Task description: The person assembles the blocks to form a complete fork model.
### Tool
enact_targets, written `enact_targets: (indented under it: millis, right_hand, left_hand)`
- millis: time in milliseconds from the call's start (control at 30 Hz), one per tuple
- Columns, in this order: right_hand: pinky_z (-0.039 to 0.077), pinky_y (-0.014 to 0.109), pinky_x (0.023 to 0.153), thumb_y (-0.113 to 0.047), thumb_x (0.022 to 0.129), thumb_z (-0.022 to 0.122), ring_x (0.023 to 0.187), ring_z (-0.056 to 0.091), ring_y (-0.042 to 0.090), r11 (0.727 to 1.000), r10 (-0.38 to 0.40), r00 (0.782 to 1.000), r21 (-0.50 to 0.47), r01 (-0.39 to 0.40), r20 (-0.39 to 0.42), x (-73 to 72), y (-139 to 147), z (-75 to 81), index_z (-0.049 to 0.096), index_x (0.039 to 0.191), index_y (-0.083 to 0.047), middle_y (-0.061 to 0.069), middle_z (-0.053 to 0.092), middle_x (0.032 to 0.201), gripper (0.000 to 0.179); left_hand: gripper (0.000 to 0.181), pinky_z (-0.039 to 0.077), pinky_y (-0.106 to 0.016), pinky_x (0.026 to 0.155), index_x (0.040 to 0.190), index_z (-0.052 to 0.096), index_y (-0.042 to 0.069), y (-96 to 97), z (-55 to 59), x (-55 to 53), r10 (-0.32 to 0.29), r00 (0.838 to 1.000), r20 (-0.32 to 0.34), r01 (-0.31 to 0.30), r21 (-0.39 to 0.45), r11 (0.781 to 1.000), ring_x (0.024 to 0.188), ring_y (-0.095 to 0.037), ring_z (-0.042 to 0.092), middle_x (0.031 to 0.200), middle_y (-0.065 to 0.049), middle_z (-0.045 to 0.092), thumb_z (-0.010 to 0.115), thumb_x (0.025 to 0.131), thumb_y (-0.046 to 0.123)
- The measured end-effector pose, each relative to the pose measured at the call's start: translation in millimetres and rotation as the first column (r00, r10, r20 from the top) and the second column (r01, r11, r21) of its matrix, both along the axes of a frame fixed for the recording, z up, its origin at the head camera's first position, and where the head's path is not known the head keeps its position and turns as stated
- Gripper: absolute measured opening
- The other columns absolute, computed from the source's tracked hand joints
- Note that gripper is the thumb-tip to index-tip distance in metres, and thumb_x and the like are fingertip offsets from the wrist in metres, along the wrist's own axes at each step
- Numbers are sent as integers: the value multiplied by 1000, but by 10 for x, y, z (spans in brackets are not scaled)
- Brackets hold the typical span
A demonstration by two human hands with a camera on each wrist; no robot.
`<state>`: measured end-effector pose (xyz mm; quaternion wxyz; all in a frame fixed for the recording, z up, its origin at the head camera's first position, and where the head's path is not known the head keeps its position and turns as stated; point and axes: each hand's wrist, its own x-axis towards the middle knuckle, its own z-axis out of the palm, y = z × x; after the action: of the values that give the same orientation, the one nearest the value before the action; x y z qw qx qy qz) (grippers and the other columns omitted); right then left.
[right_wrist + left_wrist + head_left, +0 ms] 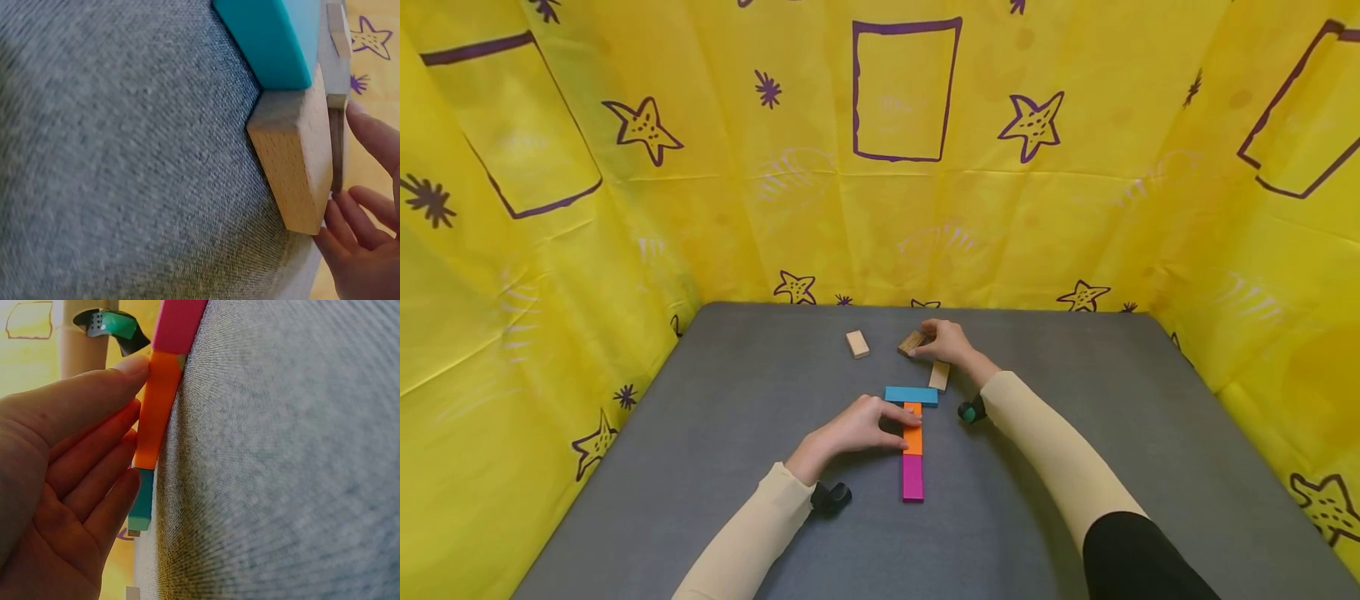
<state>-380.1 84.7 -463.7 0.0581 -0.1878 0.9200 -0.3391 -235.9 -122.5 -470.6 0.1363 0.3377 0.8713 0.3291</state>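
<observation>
My left hand (859, 425) rests its thumb and fingertips on the orange block (156, 412), the fingers fairly straight and not wrapped round it. The orange block lies flat, end to end with a magenta block (913, 480). Across its far end lies a blue block (912, 393), making a T shape. Farther back, my right hand (951, 343) pinches a dark brown wooden block (911, 342) between thumb and fingers, one at each end in the right wrist view. Under that wrist, a light wooden block (297, 165) touches the blue block's right end and slants away.
Another light wooden block (857, 344) lies apart at the back left. The grey tabletop (715, 400) carries all the blocks. Yellow patterned cloth (737, 225) hangs behind and along both sides. Each wrist wears a small black camera (831, 498).
</observation>
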Motion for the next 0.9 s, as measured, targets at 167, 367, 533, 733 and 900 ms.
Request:
enact_targets:
  millis: [167, 367, 533, 733, 900]
  right_hand:
    - [42, 44, 102, -33, 77, 79, 121, 52, 32, 999, 4, 1000, 32, -4, -16, -11, -36, -44, 51, 134, 0, 18, 56, 132, 71]
    - [41, 45, 103, -33, 78, 78, 123, 49, 33, 998, 6, 1000, 58, -5, -30, -4, -72, -81, 51, 134, -1, 18, 54, 134, 71]
    - [41, 44, 102, -31, 77, 79, 121, 50, 32, 998, -13, 999, 56, 15, -33, 11, -100, -76, 53, 133, -2, 17, 55, 132, 68]
    - [41, 45, 102, -30, 77, 80, 120, 50, 33, 999, -7, 999, 45, 9, -52, 13, -98, -84, 54, 132, -2, 17, 56, 131, 67]
    - [42, 44, 102, -30, 76, 80, 119, 51, 32, 999, -3, 998, 49, 6, -60, 4, -94, -109, 54, 132, -2, 16, 57, 130, 68]
  left_hand:
    - [40, 42, -32, 103, 122, 66, 26, 0, 5, 2, 1, 1000, -3, -1, -1, 1000, 119, -1, 54, 118, 21, 64, 73, 83, 32]
    - [40, 42, -31, 103, 121, 66, 27, 3, 15, 3, 5, 1000, 0, -5, -7, 1000, 117, 1, 54, 117, 21, 64, 74, 82, 32]
    - [40, 42, -31, 104, 121, 66, 27, 6, 9, -6, 5, 1000, -2, -5, -8, 1000, 118, 1, 53, 117, 22, 64, 74, 82, 32]
    - [41, 42, -30, 103, 122, 66, 26, 4, 10, -2, 1, 1000, -8, -1, -4, 1000, 119, 0, 53, 117, 21, 64, 74, 82, 32]
    - [41, 43, -30, 102, 122, 66, 27, 1, -16, -2, -6, 1000, -29, 6, -5, 1000, 119, -1, 53, 117, 20, 64, 73, 82, 34]
